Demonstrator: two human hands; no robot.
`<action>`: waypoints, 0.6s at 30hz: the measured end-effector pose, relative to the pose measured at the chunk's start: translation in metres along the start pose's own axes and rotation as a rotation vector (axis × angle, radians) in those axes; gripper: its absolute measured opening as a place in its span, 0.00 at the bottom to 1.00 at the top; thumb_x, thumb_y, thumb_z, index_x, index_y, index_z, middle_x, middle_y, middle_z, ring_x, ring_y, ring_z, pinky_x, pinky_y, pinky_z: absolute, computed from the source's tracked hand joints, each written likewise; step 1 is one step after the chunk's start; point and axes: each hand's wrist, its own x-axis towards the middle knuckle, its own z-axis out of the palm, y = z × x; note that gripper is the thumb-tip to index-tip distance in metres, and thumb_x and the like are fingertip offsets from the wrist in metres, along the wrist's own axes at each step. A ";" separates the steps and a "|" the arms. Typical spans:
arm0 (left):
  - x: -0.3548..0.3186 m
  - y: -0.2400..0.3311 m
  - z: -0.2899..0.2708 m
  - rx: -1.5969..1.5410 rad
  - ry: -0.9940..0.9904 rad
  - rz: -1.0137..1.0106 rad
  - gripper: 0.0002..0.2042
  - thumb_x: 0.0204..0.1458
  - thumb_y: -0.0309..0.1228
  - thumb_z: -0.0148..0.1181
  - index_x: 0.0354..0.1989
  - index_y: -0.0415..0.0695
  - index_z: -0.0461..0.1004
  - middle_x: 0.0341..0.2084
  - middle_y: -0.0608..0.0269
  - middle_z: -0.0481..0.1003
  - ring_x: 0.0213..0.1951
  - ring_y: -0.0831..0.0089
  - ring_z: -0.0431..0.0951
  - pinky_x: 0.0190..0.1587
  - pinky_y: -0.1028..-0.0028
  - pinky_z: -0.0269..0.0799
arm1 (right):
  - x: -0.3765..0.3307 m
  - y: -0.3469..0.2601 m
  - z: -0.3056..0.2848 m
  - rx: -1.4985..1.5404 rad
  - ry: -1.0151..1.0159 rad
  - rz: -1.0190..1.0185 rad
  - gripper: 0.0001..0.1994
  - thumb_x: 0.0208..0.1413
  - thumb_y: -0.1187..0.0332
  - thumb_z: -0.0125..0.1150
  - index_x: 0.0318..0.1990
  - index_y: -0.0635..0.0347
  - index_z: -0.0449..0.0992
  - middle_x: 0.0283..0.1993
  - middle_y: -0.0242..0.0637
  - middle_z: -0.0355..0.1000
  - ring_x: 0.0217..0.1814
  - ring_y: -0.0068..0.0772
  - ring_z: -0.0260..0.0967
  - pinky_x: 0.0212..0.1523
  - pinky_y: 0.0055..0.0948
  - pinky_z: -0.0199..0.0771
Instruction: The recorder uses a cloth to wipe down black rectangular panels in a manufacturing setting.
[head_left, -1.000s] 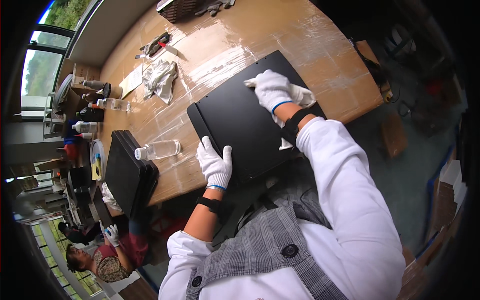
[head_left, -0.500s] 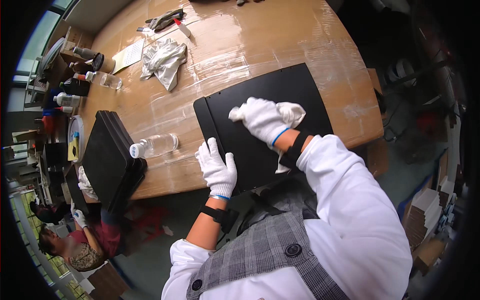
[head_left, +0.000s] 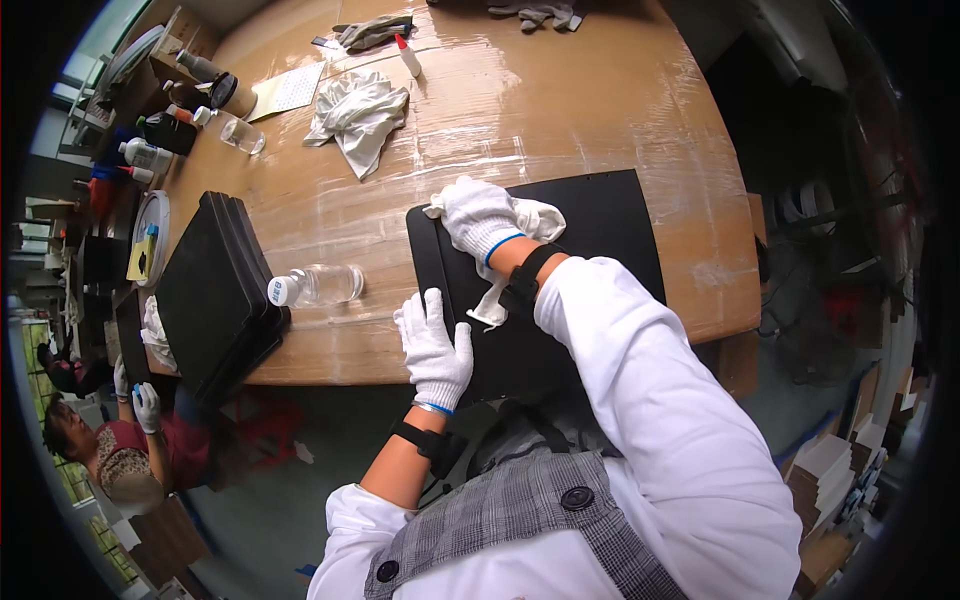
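Observation:
A flat black panel [head_left: 590,250] lies on the table in front of me, near its front edge. My right hand [head_left: 478,216], in a white knit glove, is closed on a white cloth [head_left: 540,218] and presses it against the panel's far left part. One end of the cloth trails over the panel toward me. My left hand [head_left: 436,352], gloved the same way, rests flat on the panel's near left corner with its fingers stretched out. Left of that hand, a clear bottle with a white cap [head_left: 325,285] lies on its side.
A stack of black panels [head_left: 215,290] stands at the table's left edge. Farther back are a crumpled white cloth [head_left: 360,112], a small red-tipped bottle [head_left: 408,58], gloves [head_left: 375,33] and several bottles. Another person [head_left: 140,440] sits at the lower left.
My right hand has moved left and away from me across the panel, bringing the cloth along. My left hand stays on the panel's corner. The view has shifted slightly.

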 end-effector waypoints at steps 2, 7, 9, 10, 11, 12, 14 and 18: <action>0.000 0.002 -0.005 -0.011 -0.001 -0.029 0.36 0.47 0.33 0.62 0.66 0.40 0.55 0.61 0.36 0.57 0.64 0.40 0.55 0.67 0.44 0.45 | -0.007 0.023 -0.042 -0.078 -0.088 0.110 0.10 0.51 0.65 0.58 0.37 0.57 0.81 0.39 0.49 0.77 0.42 0.51 0.77 0.41 0.43 0.78; 0.003 0.002 -0.010 -0.028 -0.002 -0.018 0.35 0.48 0.34 0.61 0.66 0.40 0.55 0.61 0.36 0.58 0.64 0.39 0.55 0.67 0.43 0.44 | -0.033 0.140 -0.048 -0.139 0.126 0.339 0.10 0.52 0.63 0.56 0.41 0.46 0.80 0.39 0.44 0.76 0.42 0.47 0.76 0.41 0.43 0.77; 0.002 0.003 -0.012 -0.015 0.009 -0.036 0.35 0.48 0.33 0.62 0.66 0.40 0.56 0.60 0.38 0.59 0.64 0.43 0.57 0.68 0.47 0.45 | -0.029 0.099 -0.047 -0.193 0.090 0.144 0.10 0.55 0.63 0.53 0.40 0.48 0.79 0.39 0.45 0.75 0.42 0.47 0.76 0.41 0.44 0.77; 0.004 0.005 -0.010 -0.028 0.018 -0.036 0.35 0.48 0.33 0.62 0.66 0.40 0.56 0.60 0.38 0.59 0.64 0.43 0.57 0.68 0.47 0.45 | -0.016 0.074 -0.028 -0.205 0.095 0.178 0.10 0.55 0.64 0.51 0.39 0.53 0.79 0.38 0.46 0.75 0.41 0.49 0.77 0.40 0.45 0.77; 0.005 0.005 -0.009 -0.025 0.013 -0.026 0.35 0.48 0.33 0.62 0.66 0.40 0.56 0.60 0.39 0.59 0.64 0.43 0.57 0.68 0.47 0.45 | -0.003 0.048 -0.003 -0.149 0.127 0.099 0.11 0.55 0.65 0.51 0.37 0.57 0.79 0.38 0.48 0.75 0.41 0.50 0.77 0.40 0.46 0.77; 0.006 0.008 -0.005 -0.027 0.005 -0.016 0.35 0.48 0.33 0.62 0.66 0.41 0.56 0.60 0.39 0.59 0.64 0.43 0.56 0.68 0.46 0.45 | 0.008 0.025 0.019 -0.101 0.111 0.081 0.11 0.55 0.65 0.52 0.36 0.57 0.79 0.38 0.49 0.75 0.41 0.50 0.77 0.39 0.46 0.77; 0.002 0.003 -0.006 -0.020 0.025 -0.042 0.35 0.48 0.32 0.62 0.66 0.41 0.56 0.60 0.39 0.59 0.64 0.43 0.56 0.68 0.46 0.45 | 0.002 -0.005 -0.001 -0.055 0.057 -0.053 0.10 0.54 0.64 0.53 0.35 0.57 0.79 0.37 0.49 0.76 0.40 0.50 0.77 0.39 0.46 0.77; -0.001 -0.001 -0.010 -0.067 0.024 -0.037 0.35 0.48 0.35 0.62 0.65 0.41 0.57 0.60 0.36 0.59 0.64 0.40 0.55 0.67 0.43 0.44 | -0.022 0.106 -0.055 -0.088 0.046 0.111 0.11 0.51 0.62 0.56 0.39 0.51 0.80 0.39 0.47 0.76 0.41 0.50 0.76 0.41 0.45 0.77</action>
